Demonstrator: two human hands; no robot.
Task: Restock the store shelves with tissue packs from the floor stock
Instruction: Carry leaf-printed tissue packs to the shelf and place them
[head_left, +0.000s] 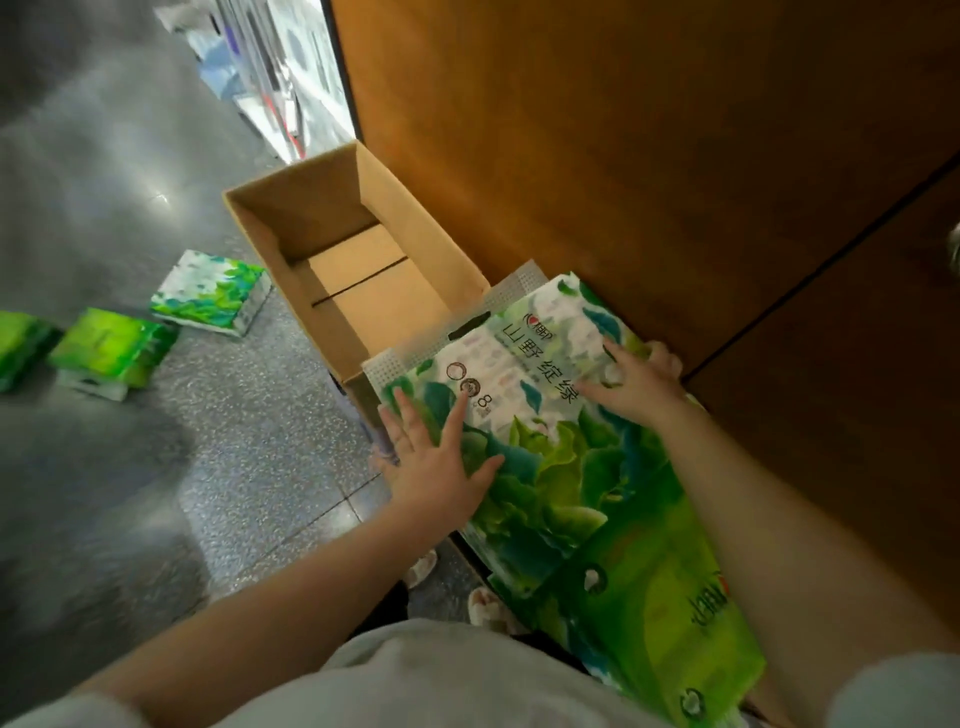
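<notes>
Lower right of frame: left hand (434, 457) and right hand (631, 382) pressing, fingers spread flat, on large green-and-white plastic tissue multipack (561, 467); brown cardboard box (291, 270) emptied, three small green tissue packs (210, 291) unshelved on floor, left.

Both bare forearms reach forward and down. The left hand (434, 462) lies flat, fingers straight and spread. The right hand (636, 382) also lies palm down, fingers spread, thumb side hidden.
</notes>
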